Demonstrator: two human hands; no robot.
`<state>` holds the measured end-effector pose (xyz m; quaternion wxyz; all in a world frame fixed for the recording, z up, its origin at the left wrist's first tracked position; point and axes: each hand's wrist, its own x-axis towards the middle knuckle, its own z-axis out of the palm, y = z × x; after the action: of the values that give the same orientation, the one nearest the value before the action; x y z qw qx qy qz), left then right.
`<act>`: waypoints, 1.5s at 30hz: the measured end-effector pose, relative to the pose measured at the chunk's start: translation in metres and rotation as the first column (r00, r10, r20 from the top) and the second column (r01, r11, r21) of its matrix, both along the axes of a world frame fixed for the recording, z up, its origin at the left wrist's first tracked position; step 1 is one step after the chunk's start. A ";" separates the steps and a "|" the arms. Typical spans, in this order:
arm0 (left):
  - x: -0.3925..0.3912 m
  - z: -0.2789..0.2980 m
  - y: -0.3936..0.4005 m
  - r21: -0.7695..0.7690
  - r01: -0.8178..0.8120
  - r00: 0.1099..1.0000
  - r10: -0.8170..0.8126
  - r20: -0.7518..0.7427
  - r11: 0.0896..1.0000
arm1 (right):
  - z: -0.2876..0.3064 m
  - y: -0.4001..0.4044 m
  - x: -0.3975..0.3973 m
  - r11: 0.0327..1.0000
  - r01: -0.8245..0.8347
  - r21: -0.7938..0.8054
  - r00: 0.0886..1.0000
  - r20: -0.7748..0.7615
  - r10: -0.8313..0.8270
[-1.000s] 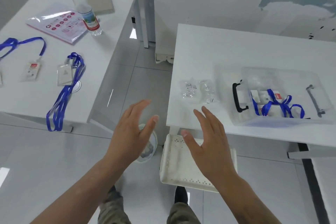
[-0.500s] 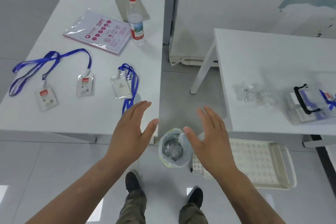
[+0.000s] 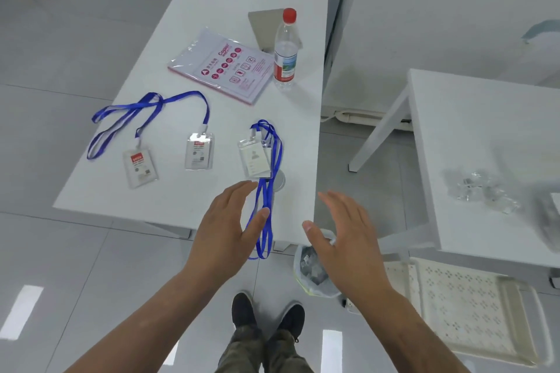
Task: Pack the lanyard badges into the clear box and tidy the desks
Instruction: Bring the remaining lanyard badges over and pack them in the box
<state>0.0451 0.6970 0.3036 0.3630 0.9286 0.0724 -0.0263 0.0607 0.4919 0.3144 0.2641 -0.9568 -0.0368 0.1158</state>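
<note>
Hands hover empty over the near edge of the left desk (image 3: pixel 188 24): the left hand (image 3: pixel 225 230) and the right hand (image 3: pixel 345 239) are both spread flat with fingers loose, holding nothing. The nearest lanyard badge (image 3: pixel 256 159) lies just ahead of the left hand, its clear card holder beyond the fingertips and its blue strap running back toward the person, so the long axis points almost straight at them. The strap's loop spills over the desk edge and hangs beside the left thumb, so close that I cannot tell whether they touch. That makes the left hand much the nearer; the right hand sits off to the side, over the small bin (image 3: pixel 315 269) on the floor. Two more lanyard badges (image 3: pixel 198 151) (image 3: pixel 140 166) lie farther left on the same desk, straps tangled together. A water bottle (image 3: pixel 285 50) and a plastic-wrapped booklet (image 3: pixel 222 65) stand well beyond. The clear box is out of view.
</note>
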 end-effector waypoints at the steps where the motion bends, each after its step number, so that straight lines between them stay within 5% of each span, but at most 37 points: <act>1: 0.000 -0.001 0.003 0.010 -0.015 1.000 0.015 0.007 1.000 | 0.000 0.002 0.003 1.000 -0.023 -0.006 1.000 -0.009 0.023; 12: 0.020 -0.027 0.041 0.093 -0.113 0.993 0.116 -0.028 0.989 | -0.016 0.051 0.037 0.990 -0.105 0.091 0.985 -0.125 0.116; 31: 0.168 -0.135 0.084 0.244 0.299 0.953 -0.274 -0.133 0.923 | -0.116 0.153 0.177 0.979 0.202 -0.018 0.952 -0.232 -0.201; 37: 0.168 -0.139 0.087 0.272 0.317 0.948 -0.301 -0.102 0.909 | -0.125 0.159 0.196 0.915 0.402 0.000 0.832 -0.418 -0.366; 45: 0.159 -0.111 0.103 0.097 0.341 0.940 -0.336 -0.059 0.935 | -0.090 0.154 0.211 0.771 0.592 0.235 0.683 -0.654 -0.325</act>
<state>0.2041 0.8001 0.1926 0.3016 0.9444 -0.0798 -0.1037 0.2713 0.6463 0.2242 0.4864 -0.7684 0.2686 0.3176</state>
